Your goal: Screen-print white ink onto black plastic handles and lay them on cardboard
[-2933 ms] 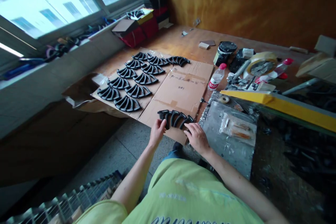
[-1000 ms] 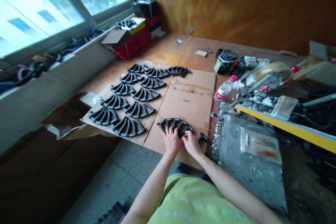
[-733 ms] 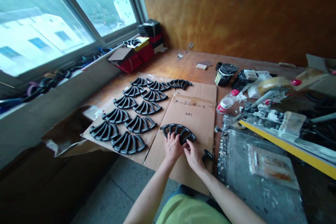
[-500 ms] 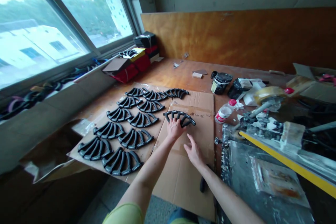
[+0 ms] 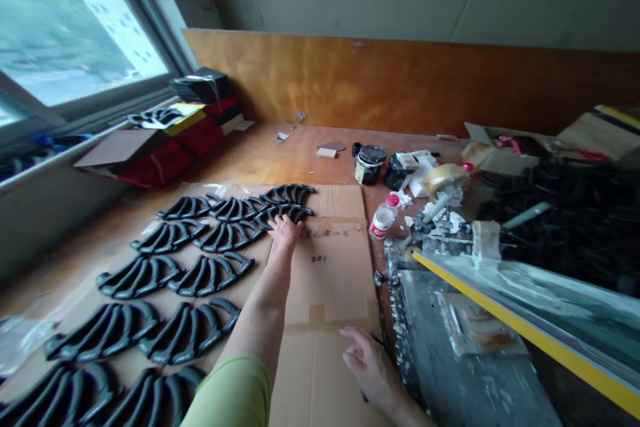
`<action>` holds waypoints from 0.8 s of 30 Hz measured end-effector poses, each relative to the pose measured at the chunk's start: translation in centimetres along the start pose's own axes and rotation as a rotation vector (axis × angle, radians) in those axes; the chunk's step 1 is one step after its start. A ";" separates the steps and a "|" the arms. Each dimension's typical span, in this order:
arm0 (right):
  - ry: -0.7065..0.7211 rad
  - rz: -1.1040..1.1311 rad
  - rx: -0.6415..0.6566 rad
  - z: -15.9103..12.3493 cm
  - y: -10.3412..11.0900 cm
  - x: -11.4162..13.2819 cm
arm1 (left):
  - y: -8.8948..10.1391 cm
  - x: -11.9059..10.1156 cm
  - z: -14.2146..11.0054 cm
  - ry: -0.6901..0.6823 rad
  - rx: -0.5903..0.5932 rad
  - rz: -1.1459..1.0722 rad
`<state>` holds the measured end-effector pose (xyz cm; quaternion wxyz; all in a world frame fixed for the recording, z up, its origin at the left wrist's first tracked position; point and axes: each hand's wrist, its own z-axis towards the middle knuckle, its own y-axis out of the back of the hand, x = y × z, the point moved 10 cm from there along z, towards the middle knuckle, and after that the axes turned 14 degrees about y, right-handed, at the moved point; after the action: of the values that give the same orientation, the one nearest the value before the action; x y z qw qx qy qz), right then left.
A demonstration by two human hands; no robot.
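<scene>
My left hand [image 5: 285, 232] reaches to the far part of the cardboard sheet, its fingers closed on the near edge of a black fan-shaped ribbed piece [image 5: 296, 213]. That piece lies close against others like it. Several more matching black pieces [image 5: 211, 275] lie in rows on the left half of the sheet [image 5: 333, 293]. Lower down, my right hand [image 5: 373, 367] hovers at the sheet's right edge, thumb and fingers apart and slightly bent, with nothing visible in it. A dark object beneath that hand is mostly hidden.
Right of the cardboard stand a red-capped bottle [image 5: 384, 217], a black-stained tub [image 5: 370, 165] and a tape roll [image 5: 445, 180]. A yellow-edged metal frame [image 5: 505, 307] lies over a grey board. Red boxes [image 5: 173, 153] sit by the window, and a dark heap [image 5: 570, 220] fills the right side.
My left hand has carried the fan-shaped piece left and away from me to the rows. My right hand has drawn back toward the near right edge. The view has turned right.
</scene>
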<state>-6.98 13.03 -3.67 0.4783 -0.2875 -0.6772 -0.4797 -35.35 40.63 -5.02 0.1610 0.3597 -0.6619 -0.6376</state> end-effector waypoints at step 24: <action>-0.509 -1.085 -0.490 -24.2 48.3 -15.6 | -5.7 10.8 -31.9 0.014 0.046 -0.329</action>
<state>48.92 9.82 2.02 -0.0871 -0.1098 -0.6892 -0.7108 -19.84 10.45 -8.88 0.0511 0.4712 -0.6073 -0.6377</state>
